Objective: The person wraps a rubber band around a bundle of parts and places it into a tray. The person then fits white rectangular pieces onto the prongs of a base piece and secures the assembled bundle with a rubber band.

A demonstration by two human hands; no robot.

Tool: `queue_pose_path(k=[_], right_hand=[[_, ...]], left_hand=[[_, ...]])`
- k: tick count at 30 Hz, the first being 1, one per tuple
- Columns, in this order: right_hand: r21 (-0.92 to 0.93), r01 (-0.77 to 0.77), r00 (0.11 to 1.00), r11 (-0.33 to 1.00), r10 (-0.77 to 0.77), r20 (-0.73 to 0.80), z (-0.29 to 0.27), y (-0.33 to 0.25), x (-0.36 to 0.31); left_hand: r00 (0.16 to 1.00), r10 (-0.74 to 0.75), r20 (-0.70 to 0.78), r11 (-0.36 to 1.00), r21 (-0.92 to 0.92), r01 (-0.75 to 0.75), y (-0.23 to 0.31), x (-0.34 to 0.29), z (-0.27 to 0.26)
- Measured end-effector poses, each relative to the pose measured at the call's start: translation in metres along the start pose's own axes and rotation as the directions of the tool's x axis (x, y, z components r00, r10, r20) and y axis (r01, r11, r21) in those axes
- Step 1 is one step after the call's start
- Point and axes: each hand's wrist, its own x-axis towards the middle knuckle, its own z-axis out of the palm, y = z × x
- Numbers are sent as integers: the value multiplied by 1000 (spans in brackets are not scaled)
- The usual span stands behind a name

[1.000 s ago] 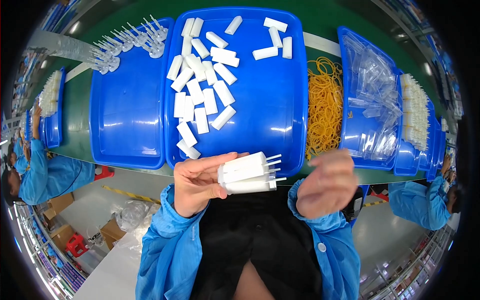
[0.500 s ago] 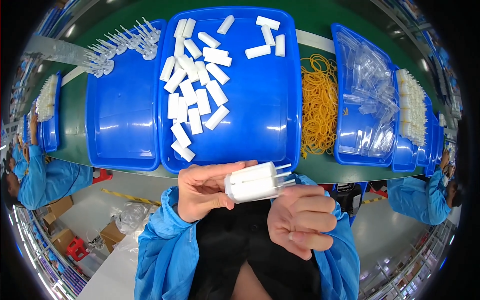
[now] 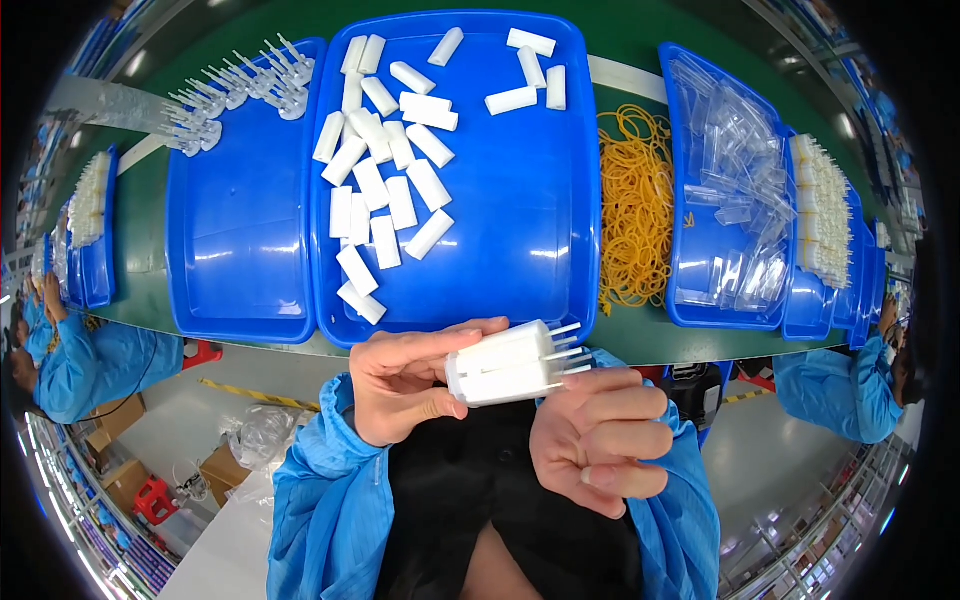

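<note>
Just in front of the middle tray, my left hand (image 3: 405,385) is closed around a bundle of white blocks (image 3: 505,362) set on a clear round base. The bundle lies tilted on its side, with its base toward my left palm. Several thin white prongs (image 3: 567,340) stick out of its right end. My right hand (image 3: 605,435) is at that end, its fingers curled and the index finger close to the lower prongs. Whatever the curled fingers may hold is hidden. Loose white blocks (image 3: 402,203) of the same kind lie scattered in the large blue tray (image 3: 500,240).
At left, another blue tray (image 3: 240,230) bears clear pronged bases (image 3: 240,88) along its far edge. Yellow rubber bands (image 3: 635,210) are heaped right of the middle tray. Beyond them stands a tray of clear plastic pieces (image 3: 735,150). Co-workers in blue sleeves (image 3: 125,365) sit on both sides.
The trays have shifted slightly left in the picture. The bundle and both hands keep nearly the same place and grip, with the bundle turned very slightly.
</note>
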Motion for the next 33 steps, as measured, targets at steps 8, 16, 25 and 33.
queue_pose_path(k=[8,16,25,33], right_hand=[[14,6,999,1000,-5,-44,0,-2,-3],[-33,31,999,999,-31,-15,-6,-2,-2],[-392,118,984,912,-160,-76,-37,23,35],[-899,213,636,382,645,425,-160,70,91]], left_hand=[[1000,-3,12,999,36,2,0,0,1],[1000,-1,23,999,39,1,-2,1,1],[999,36,-6,999,-34,-36,-5,5,0],[991,-15,-129,974,-224,-15,-5,3,-7]])
